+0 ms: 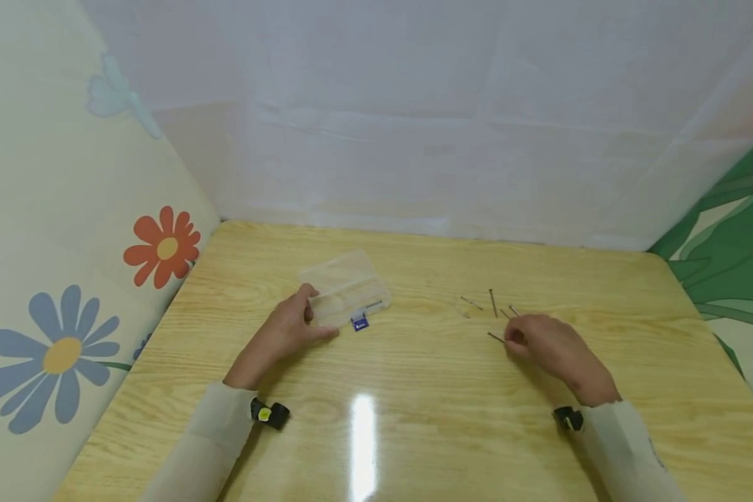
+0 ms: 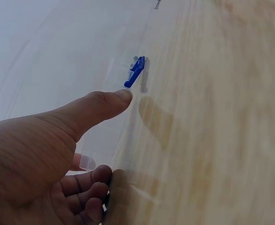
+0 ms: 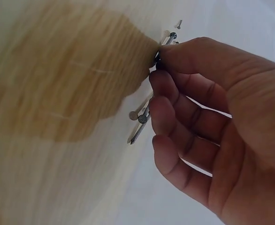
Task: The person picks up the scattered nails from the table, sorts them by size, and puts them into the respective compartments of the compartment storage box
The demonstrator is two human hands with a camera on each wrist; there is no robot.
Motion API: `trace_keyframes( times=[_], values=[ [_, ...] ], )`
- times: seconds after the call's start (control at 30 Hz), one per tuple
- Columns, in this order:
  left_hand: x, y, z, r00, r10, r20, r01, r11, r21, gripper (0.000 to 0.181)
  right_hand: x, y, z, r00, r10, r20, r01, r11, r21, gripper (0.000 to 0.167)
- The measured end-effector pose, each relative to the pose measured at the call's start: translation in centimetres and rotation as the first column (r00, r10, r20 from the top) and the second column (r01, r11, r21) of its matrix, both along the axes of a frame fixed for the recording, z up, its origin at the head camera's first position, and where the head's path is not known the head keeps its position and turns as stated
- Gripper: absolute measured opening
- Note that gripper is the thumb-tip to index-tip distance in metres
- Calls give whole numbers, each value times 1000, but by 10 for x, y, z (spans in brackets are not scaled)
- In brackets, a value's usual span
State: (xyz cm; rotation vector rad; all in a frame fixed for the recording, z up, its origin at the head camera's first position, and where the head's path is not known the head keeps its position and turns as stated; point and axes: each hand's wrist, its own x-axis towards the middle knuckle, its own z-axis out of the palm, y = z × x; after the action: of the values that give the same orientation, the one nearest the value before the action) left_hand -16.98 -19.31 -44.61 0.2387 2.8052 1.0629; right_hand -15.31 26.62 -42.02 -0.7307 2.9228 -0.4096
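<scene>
On the left of the table, a clear plastic box [image 1: 345, 301] stands with its lid [image 1: 339, 268] raised at the back. My left hand [image 1: 295, 322] holds the box at its left end, thumb along the front and index finger behind. A blue latch [image 1: 360, 322] hangs at the box's front, just beyond the thumbtip in the left wrist view. Inside the box lies a nail [image 1: 374, 305]. My right hand [image 1: 549, 346] is down at the table, thumb and index finger pinching a dark nail [image 3: 156, 58], mostly hidden. Several loose nails [image 1: 492, 302] lie around those fingers.
A small clear piece [image 1: 461, 308], hard to make out, lies left of the nails. The wood-grain table [image 1: 414, 369] ends at a white cloth [image 1: 376, 174] behind, with flower-printed cloth [image 1: 50, 230] along the left side.
</scene>
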Motion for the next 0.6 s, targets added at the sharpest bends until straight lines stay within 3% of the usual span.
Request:
trace_keyframes(
  times=[0.17, 0.6],
  values=[
    [-1, 0, -1, 1000, -3, -3, 3, 1000, 5, 77, -1, 0, 0, 1000, 13, -9, -13, 1000, 5, 10],
    [0, -1, 0, 1000, -8, -3, 8, 1000, 5, 77, -5, 2, 0, 997, 47, 55, -46, 999, -18, 18]
  ],
)
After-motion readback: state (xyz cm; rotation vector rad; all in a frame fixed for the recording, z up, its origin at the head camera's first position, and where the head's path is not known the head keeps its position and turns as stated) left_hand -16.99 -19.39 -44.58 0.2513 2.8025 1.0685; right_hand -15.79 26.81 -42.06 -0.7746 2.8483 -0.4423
